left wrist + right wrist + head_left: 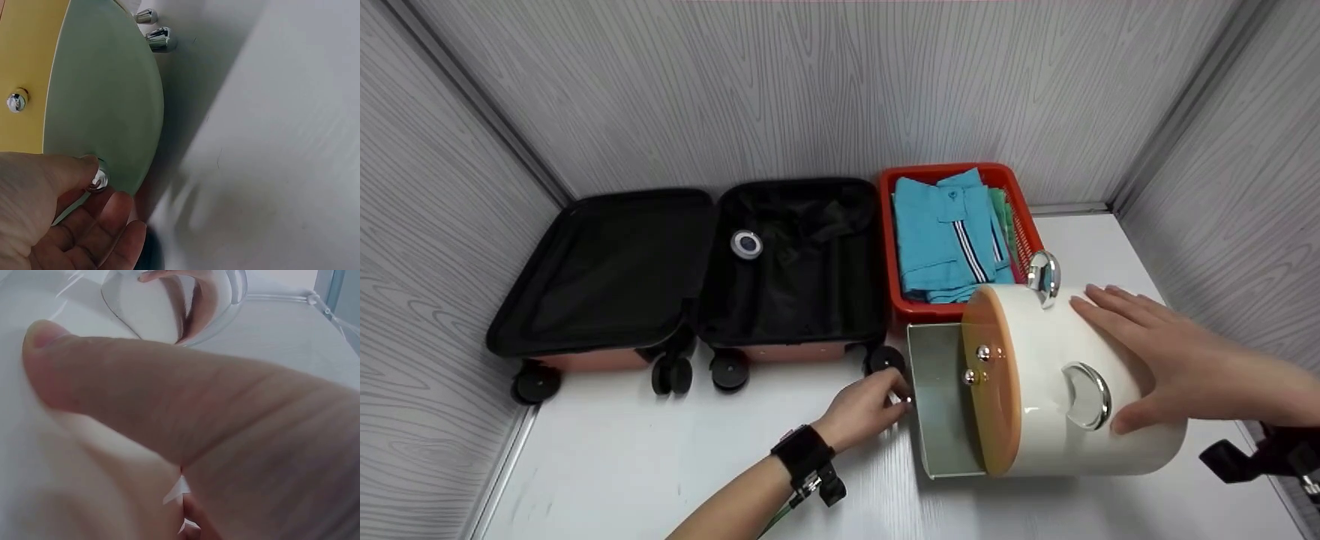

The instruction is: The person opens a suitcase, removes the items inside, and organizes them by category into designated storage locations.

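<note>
A white rounded storage box with an orange-yellow front face stands at the right. From that face a pale green drawer sticks out toward the left. My left hand pinches a chrome knob on the drawer front between thumb and fingers. Spread over the box's white shell, my right hand rests with fingers extended. Its thumb lies along the glossy surface, close to a curved chrome handle. The inside of the drawer is only partly visible behind its front panel.
An opened suitcase with black lining lies at the back left, a small round white object inside it. Behind the storage box, a red basket holds folded blue clothes. Grey wood-grain walls enclose the white surface.
</note>
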A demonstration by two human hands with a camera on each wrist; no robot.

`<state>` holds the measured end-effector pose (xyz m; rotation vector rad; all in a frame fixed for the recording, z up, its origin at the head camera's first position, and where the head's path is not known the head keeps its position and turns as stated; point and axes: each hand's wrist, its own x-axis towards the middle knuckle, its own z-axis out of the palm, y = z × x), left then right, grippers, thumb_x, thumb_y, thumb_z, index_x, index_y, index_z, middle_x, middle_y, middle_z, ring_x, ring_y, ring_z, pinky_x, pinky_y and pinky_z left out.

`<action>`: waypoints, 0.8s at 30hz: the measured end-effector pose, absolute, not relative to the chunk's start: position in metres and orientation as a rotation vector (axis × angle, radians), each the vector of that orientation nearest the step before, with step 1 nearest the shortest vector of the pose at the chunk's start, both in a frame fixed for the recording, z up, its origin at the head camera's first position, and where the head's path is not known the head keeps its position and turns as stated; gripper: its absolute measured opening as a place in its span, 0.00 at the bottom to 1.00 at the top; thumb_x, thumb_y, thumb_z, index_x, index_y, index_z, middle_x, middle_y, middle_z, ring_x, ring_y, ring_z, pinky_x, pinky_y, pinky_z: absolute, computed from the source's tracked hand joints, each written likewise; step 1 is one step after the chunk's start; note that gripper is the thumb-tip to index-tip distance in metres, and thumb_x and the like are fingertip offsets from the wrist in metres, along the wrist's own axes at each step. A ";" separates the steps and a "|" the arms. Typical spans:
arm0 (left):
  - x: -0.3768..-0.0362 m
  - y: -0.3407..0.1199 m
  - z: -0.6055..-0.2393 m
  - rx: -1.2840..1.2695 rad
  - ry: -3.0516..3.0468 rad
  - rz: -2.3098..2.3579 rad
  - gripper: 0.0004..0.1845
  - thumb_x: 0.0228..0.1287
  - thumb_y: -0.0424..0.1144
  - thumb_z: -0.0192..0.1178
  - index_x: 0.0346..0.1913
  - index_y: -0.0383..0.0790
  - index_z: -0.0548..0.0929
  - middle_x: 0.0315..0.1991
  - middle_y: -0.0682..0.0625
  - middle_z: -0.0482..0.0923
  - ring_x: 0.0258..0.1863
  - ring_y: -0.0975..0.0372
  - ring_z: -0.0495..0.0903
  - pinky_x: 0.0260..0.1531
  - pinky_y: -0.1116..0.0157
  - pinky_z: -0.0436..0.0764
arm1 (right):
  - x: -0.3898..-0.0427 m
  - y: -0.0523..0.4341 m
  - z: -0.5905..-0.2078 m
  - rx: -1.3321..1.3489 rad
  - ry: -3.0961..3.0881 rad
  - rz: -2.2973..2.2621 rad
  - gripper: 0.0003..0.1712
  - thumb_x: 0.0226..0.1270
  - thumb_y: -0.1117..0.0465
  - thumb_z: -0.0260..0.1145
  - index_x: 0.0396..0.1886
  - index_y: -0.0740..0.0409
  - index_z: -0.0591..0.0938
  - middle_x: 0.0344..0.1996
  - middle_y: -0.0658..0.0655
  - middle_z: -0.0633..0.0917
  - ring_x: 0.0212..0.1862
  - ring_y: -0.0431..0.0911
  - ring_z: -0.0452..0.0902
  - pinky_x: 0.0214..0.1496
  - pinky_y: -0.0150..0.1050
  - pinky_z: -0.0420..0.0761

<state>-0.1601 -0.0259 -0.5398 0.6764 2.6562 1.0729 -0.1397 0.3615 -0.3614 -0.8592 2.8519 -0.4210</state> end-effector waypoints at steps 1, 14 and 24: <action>-0.160 -0.025 -0.540 0.682 2.658 1.074 0.07 0.70 0.42 0.67 0.47 0.51 0.82 0.44 0.58 0.82 0.34 0.71 0.78 0.35 0.68 0.78 | -0.140 0.363 -0.361 -0.856 2.849 -0.422 0.80 0.28 0.38 0.87 0.83 0.51 0.56 0.79 0.63 0.58 0.77 0.67 0.49 0.79 0.55 0.44; -0.169 -0.035 -0.509 0.755 2.729 0.972 0.09 0.73 0.45 0.63 0.51 0.49 0.85 0.47 0.57 0.83 0.43 0.69 0.80 0.44 0.66 0.80 | -0.139 0.368 -0.367 -0.914 2.863 -0.454 0.80 0.28 0.36 0.86 0.83 0.49 0.55 0.79 0.61 0.57 0.78 0.65 0.48 0.77 0.41 0.35; -0.217 -0.095 -0.452 0.575 2.975 0.927 0.10 0.74 0.46 0.61 0.51 0.48 0.86 0.48 0.55 0.83 0.44 0.64 0.81 0.46 0.61 0.80 | -0.140 0.367 -0.366 -0.835 2.840 -0.449 0.80 0.29 0.37 0.88 0.84 0.48 0.54 0.80 0.60 0.55 0.79 0.65 0.45 0.79 0.58 0.39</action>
